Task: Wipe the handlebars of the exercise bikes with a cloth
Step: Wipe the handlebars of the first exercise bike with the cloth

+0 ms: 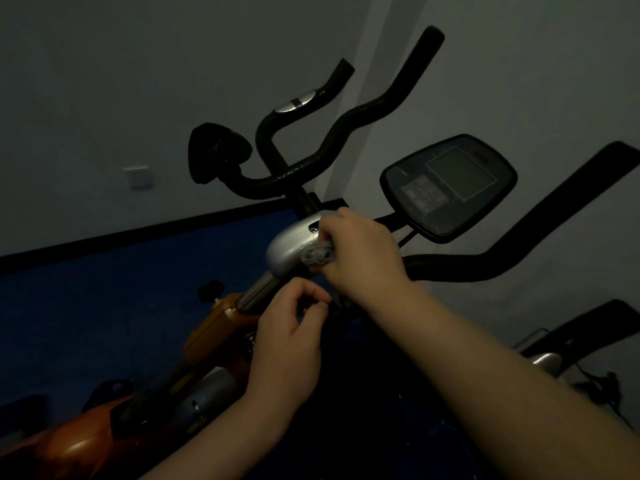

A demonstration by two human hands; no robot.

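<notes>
A dim room, seen from above the person's two bare forearms. The right hand (360, 251) reaches forward and grasps a small grey cloth (317, 255), bunched under its curled fingers and pressed against the silver cap (292, 247) where the stem of the nearest bike meets its handlebar clamp. The cloth sits at the cap's right edge, a crumpled wad with no clear long axis.

The left hand (294, 327) is just below and nearer the viewer, beside the chrome post (258, 289) that drops from the cap. Its fingers are curled with thumb and forefinger close together; whether they pinch anything cannot be told in this light.

The handlebar (311, 157) rises beyond the cap: a black bar whose crosspiece runs roughly left to right, with two curved horns pointing up and away to the right, towards the wall. A silver sensor pad (298, 100) lies on the left horn. A padded black end (216, 150) sits at the bar's left tip.

To the right, a dark console (450, 185) with a blank screen faces the viewer, and a second black bar (519, 244) sweeps up towards the right edge. An orange frame (214, 327) slants down to the lower left corner. A white wall socket (138, 175) is on the left wall, above a blue floor (104, 289).
</notes>
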